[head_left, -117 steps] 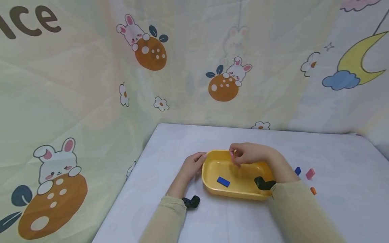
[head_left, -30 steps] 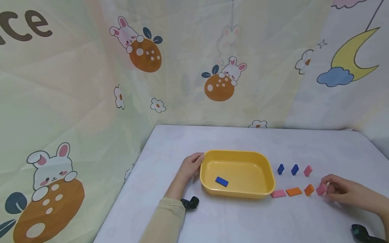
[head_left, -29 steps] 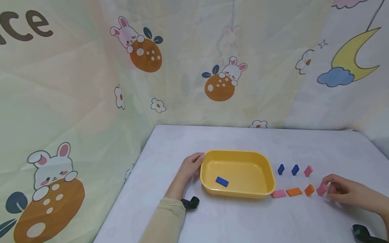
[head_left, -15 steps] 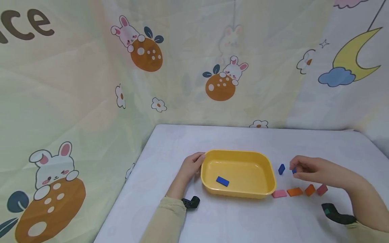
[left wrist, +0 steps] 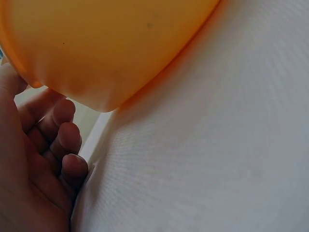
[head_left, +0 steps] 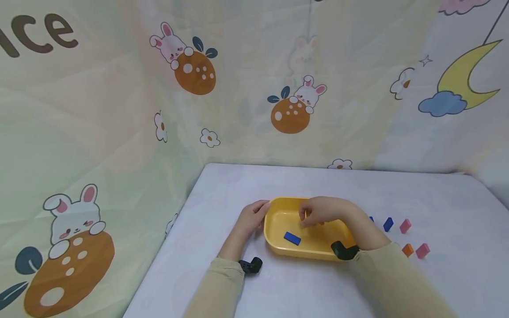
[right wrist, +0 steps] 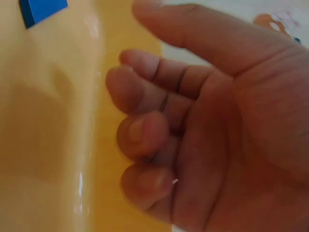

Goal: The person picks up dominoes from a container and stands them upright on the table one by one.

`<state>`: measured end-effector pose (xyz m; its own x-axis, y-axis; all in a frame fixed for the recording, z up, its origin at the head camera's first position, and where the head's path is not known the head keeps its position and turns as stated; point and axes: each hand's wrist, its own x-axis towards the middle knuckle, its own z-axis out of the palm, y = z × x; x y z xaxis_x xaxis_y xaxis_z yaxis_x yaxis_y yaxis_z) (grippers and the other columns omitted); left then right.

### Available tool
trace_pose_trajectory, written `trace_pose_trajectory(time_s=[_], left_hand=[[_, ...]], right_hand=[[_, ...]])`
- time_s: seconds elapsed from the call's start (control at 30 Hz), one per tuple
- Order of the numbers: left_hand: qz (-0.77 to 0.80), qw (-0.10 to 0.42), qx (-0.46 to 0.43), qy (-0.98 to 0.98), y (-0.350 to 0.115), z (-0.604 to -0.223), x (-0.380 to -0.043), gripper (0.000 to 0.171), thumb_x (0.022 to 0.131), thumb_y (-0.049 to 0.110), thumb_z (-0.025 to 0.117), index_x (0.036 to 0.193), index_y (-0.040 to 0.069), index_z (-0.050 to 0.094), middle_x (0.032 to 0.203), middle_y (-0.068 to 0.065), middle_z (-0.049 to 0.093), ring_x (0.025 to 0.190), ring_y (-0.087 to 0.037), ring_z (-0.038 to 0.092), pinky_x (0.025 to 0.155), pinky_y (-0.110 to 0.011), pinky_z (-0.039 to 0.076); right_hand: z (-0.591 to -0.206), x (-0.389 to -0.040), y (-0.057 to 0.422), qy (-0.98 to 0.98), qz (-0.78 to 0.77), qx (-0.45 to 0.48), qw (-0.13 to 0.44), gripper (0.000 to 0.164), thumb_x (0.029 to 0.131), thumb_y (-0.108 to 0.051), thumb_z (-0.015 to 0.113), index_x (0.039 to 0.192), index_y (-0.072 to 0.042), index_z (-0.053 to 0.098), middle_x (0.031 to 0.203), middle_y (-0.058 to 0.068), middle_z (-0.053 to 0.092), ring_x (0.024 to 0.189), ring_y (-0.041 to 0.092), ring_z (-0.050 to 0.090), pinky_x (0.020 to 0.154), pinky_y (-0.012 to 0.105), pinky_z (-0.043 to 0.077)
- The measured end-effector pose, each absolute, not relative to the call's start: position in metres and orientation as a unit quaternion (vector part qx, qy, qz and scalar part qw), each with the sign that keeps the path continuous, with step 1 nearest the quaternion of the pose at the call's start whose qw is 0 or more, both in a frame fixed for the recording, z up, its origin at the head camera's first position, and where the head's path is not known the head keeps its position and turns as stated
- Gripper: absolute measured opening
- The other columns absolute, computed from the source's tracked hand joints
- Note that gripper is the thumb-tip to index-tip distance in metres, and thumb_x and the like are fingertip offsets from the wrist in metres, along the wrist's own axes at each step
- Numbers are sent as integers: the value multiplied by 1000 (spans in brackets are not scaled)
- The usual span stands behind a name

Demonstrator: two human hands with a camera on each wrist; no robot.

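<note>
My left hand (head_left: 253,216) grips the left rim of a yellow plastic tray (head_left: 274,250), thumb at the edge. In the left wrist view its other fingers (left wrist: 70,137) curl beside the tray wall. My right hand (head_left: 324,211) is over the tray, with its fingers loosely bent. The right wrist view shows the thumb apart from the fingers and nothing between them. A blue block (head_left: 292,238) lies flat inside the tray, left of the right hand. Part of that blue block (right wrist: 43,10) also shows at the top of the right wrist view.
Right of the tray stand a blue block (head_left: 388,224), a pink block (head_left: 405,226), an orange block (head_left: 408,250) and another pink block (head_left: 423,251). My right forearm hides most of a further blue block (head_left: 371,218). A printed cloth backdrop borders the white table (head_left: 278,176).
My right hand has moved left from the standing blue block to over the tray, and its arm now covers the flat pink and orange blocks. The left hand stays on the rim.
</note>
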<state>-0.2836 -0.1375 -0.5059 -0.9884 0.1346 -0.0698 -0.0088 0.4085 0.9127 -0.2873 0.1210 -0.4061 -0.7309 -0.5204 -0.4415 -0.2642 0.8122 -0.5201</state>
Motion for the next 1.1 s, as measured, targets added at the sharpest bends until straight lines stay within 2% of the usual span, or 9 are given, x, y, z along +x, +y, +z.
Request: trace_pose_trajectory(time_s=[0.17,0.5,0.73,0.93,1.1], left_hand=[[538,64,36,840,-134,-504,-283,43,94,63,52,121,35,68,106,7,69,83,-16,60,69,-30,52],[530,61,34,845,-135,-504,-284,46,92,66,51,123,35,67,110,7,69,86,-15,60,70,-30,52],[528,65,29,846,-137,-503,-283,43,95,60,52,124,33,67,107,5,69,84,-16,60,71,-30,52],[535,63,32,842,-135,-502,-282,41,97,56,53,125,30,67,111,4,69,84,-15,60,70,-29,52],[538,58,34,841,-136,-502,-281,42,96,58,53,124,30,67,111,4,69,84,-15,61,69,-29,52]], right_hand=[[-415,-295,101,900,-196,-220,322,22,86,-36,75,87,-18,63,71,-3,53,61,16,48,54,27,35],[-439,-299,100,866,-247,-212,378,25,85,-39,76,90,-17,65,66,-3,48,55,16,41,52,25,30],[-440,-296,90,877,-215,-227,364,32,79,-39,82,83,-16,61,66,-5,50,58,14,44,53,25,29],[-439,-294,88,897,-191,-244,315,21,83,-28,79,83,-17,61,72,-5,54,69,14,51,62,27,35],[-439,-294,87,910,-180,-239,287,24,82,-36,79,88,-20,62,79,-4,59,81,16,55,71,31,39]])
